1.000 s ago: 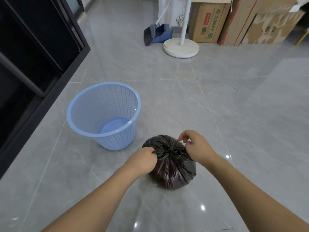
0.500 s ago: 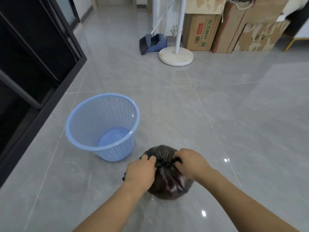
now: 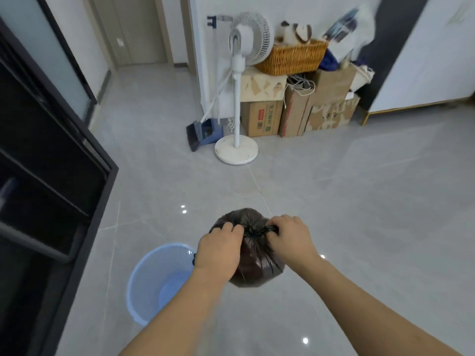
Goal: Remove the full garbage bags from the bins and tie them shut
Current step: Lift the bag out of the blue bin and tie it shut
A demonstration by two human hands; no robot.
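Note:
A full black garbage bag point(image 3: 253, 268) hangs above the grey floor, its neck gathered into a knot at the top. My left hand point(image 3: 218, 250) grips the gathered plastic on the knot's left side. My right hand point(image 3: 288, 236) pinches the twisted end on the right side. Below and to the left stands the light blue mesh bin point(image 3: 156, 281), with no bag in it; my left forearm covers part of its rim.
A black cabinet frame point(image 3: 77, 176) runs along the left. A white standing fan point(image 3: 239, 140), a broom with dustpan point(image 3: 203, 132), and stacked cardboard boxes point(image 3: 295, 114) with a wicker basket point(image 3: 293, 57) stand at the far wall.
The bag has been lifted off the floor and both hands stay on its knot. The view has tilted up, so the bin now sits low in the picture.

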